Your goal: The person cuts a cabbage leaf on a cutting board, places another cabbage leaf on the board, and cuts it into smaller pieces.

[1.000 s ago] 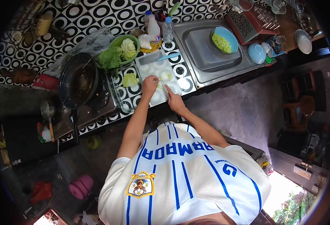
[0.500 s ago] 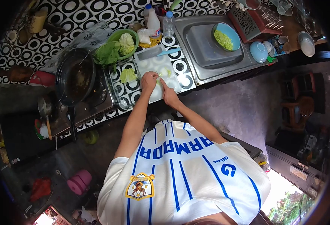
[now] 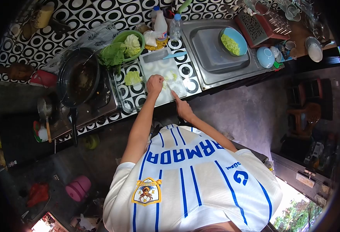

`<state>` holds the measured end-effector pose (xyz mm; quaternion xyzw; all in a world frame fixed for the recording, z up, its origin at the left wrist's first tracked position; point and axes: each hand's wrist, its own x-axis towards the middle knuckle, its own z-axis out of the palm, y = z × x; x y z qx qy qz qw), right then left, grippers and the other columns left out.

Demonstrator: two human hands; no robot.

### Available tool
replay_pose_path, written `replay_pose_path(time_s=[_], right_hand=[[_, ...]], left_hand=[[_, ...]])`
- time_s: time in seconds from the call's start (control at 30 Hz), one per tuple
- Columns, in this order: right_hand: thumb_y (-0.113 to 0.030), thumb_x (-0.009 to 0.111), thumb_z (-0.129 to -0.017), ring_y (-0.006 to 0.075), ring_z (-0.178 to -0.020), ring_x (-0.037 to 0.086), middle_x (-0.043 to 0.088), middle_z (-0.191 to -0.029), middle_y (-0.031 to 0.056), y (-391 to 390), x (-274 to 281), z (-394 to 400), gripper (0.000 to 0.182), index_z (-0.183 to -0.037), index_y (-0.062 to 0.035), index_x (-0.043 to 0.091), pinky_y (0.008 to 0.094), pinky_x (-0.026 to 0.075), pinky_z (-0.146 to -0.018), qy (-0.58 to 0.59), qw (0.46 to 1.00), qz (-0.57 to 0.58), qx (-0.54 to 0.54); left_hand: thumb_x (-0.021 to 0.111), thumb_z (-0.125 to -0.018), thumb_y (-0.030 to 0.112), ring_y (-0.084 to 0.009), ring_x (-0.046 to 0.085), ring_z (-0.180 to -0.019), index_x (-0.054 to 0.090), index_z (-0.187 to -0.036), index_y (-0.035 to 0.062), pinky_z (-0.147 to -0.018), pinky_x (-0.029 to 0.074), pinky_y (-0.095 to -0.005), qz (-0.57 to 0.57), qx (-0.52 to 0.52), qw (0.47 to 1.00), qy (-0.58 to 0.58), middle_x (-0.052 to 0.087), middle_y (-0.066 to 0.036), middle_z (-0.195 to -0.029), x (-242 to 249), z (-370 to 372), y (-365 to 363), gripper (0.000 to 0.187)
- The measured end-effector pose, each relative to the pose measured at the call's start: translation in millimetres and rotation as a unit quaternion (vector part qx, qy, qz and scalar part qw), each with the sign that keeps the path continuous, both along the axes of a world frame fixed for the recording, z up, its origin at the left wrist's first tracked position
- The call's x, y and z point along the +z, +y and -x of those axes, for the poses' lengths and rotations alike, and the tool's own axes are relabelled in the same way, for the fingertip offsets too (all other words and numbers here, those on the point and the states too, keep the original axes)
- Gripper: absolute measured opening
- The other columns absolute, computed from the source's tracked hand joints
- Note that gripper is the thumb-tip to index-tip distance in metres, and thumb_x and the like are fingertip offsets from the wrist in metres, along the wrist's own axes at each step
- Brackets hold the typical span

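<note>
My left hand (image 3: 154, 84) presses down on a pale green cabbage piece (image 3: 170, 76) on a white cutting board (image 3: 157, 66). My right hand (image 3: 183, 109) sits at the counter's near edge, closed around a knife (image 3: 171, 90) whose thin blade points toward the cabbage. Both hands are close together over the board's near end.
A green bowl of cabbage leaves (image 3: 128, 43) stands behind the board. A cleaver with a blue handle (image 3: 174, 56) lies at the board's far end, a glass tray with a leaf (image 3: 133, 78) to its left. A dark wok (image 3: 79, 79) sits further left. A blue bowl of shredded cabbage (image 3: 232, 42) rests in the sink (image 3: 212, 58).
My right hand has drawn back with the knife toward the counter's near edge. My left hand stays on the cabbage.
</note>
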<state>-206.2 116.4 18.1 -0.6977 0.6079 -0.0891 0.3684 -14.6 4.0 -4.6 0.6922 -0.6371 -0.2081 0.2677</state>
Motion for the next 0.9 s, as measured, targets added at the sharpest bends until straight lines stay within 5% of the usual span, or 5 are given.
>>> replay_pose_path(time_s=[0.33, 0.9], right_hand=[[-0.016, 0.04, -0.104, 0.0555, -0.079, 0.063, 0.064, -0.08, 0.0352, -18.4, 13.1, -9.6, 0.06, -0.16, -0.0288, 0.022, 0.0633, 0.048, -0.079, -0.065, 0.998, 0.017, -0.013], [-0.013, 0.043, -0.102, 0.0558, -0.068, 0.061, 0.061, -0.07, 0.0355, -45.7, -22.4, -39.0, 0.061, -0.159, -0.0174, 0.023, 0.0629, 0.047, -0.069, -0.121, 0.99, 0.069, -0.008]], left_hand=[[0.074, -0.083, 0.016, -0.035, 0.068, -0.097, 0.077, -0.091, 0.0079, -0.087, 0.054, -0.0433, -0.011, -0.057, 0.998, 0.036, 0.073, -0.013, -0.098, 3.0, -12.2, -1.6, 0.011], [0.072, -0.08, 0.014, -0.0343, 0.068, -0.089, 0.077, -0.086, 0.0081, -0.081, 0.054, -0.0428, 0.011, -0.064, 0.998, 0.022, 0.072, -0.013, -0.089, -1.4, -10.5, -5.1, 0.01]])
